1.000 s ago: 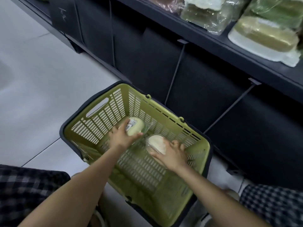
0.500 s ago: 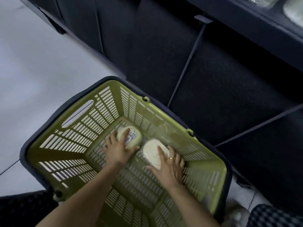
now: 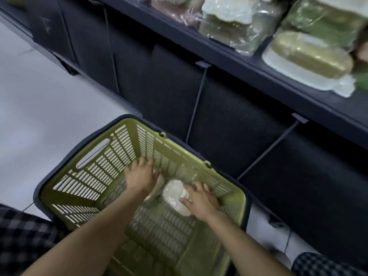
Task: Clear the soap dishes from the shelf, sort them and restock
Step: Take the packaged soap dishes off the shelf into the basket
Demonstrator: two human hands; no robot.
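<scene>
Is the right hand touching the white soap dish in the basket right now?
Touching. The head view shows the right hand lying against the white soap dish, thumb and fingertips overlapping its right edge, on the floor of the green basket.

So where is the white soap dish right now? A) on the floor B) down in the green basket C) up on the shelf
B: the white soap dish lies on the bottom of the green basket, with the right hand resting on it.
</scene>
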